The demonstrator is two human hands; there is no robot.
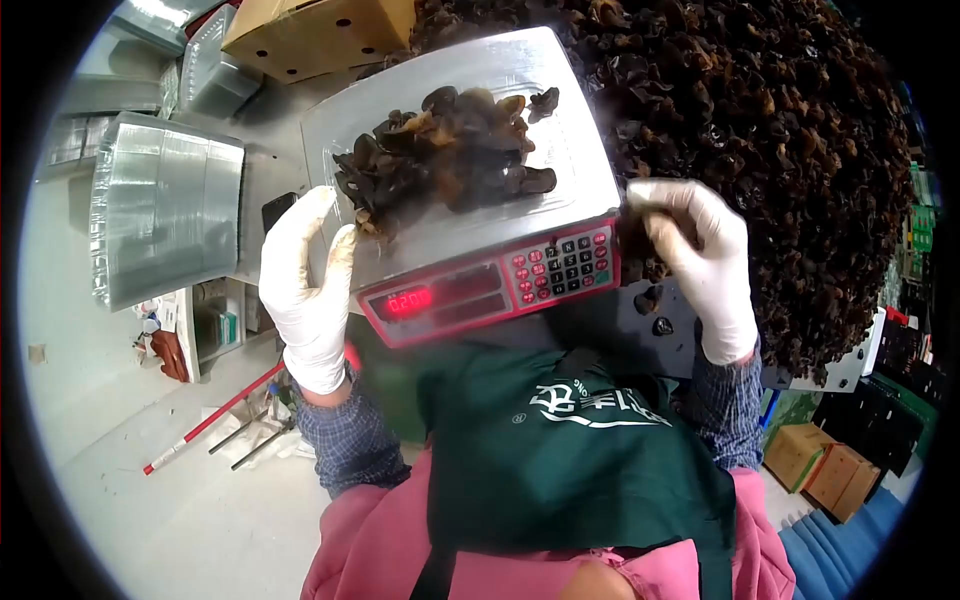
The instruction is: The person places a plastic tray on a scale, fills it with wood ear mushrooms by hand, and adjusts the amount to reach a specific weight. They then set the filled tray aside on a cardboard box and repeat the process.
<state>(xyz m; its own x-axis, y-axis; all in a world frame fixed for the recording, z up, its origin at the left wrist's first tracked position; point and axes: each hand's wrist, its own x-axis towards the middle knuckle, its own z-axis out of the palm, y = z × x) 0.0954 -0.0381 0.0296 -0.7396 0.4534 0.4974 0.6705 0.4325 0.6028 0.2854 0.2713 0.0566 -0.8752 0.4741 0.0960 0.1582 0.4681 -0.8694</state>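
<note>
A digital scale (560,150) with a steel pan and a red keypad front stands before me, its display lit red. A small heap of dried black fungus (450,150) lies on the pan. My left hand (305,290), in a white glove, rests against the pan's left edge with its fingers apart, touching the heap's near corner. My right hand (700,260), also gloved, is at the scale's right side, fingers pinched on a few pieces of fungus beside the large pile (760,150).
The large pile of black fungus covers the table to the right. Stacks of foil trays (165,205) sit at the left, a cardboard box (315,35) behind the scale. More boxes (825,465) stand on the floor at right; a red-handled tool (215,415) lies on the floor.
</note>
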